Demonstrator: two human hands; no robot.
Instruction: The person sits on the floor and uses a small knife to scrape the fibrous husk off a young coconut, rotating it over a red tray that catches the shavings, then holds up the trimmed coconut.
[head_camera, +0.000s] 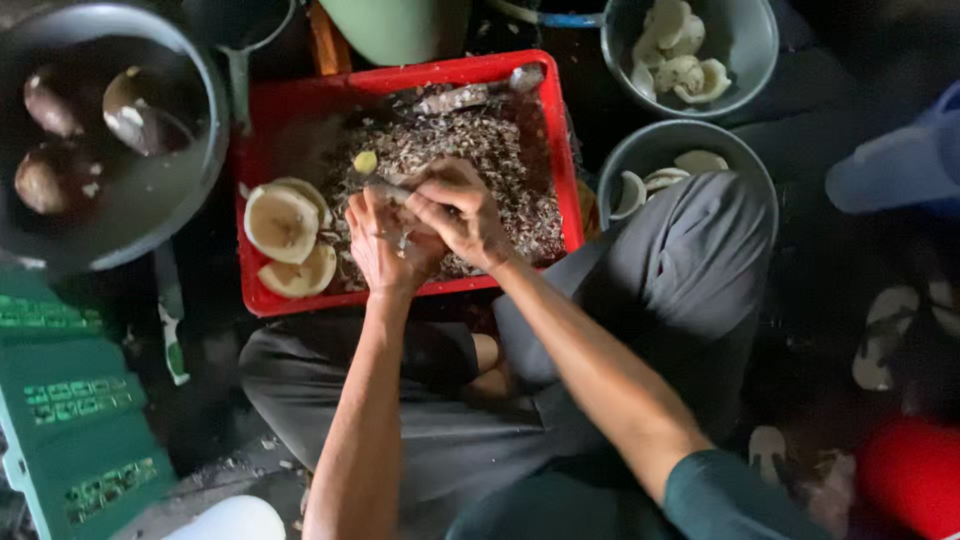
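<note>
We're sitting low over a red crate full of brownish shavings/peel scraps, both hands meeting over the middle of it. Left hand is curled shut around a small piece, mostly hidden by the fingers, so we can't tell exactly what it is; looks like a bit of coconut flesh. Right hand is closed too, pinching a thin blade or scraper that pokes out toward the left, tip just beside a small yellowish chunk lying on the scraps.

Step in hand, our read: paring the brown skin off the piece, w/ shavings dropping into the crate. Mid-job, prob: three pale cut halves wait at the crate's left side, touching each other.

Around us:
- big grey basin upper left w/ dark unpeeled pieces in water
- two grey bowls upper right holding white peeled pieces, one partly behind our knee
- green crate lower left

Next move calls for, we'd judge: firm left-hand hold, rotate the piece bit by bit, blade angled shallow and away from the thumb. Slip risk is high since the hands are pressed close together.
</note>
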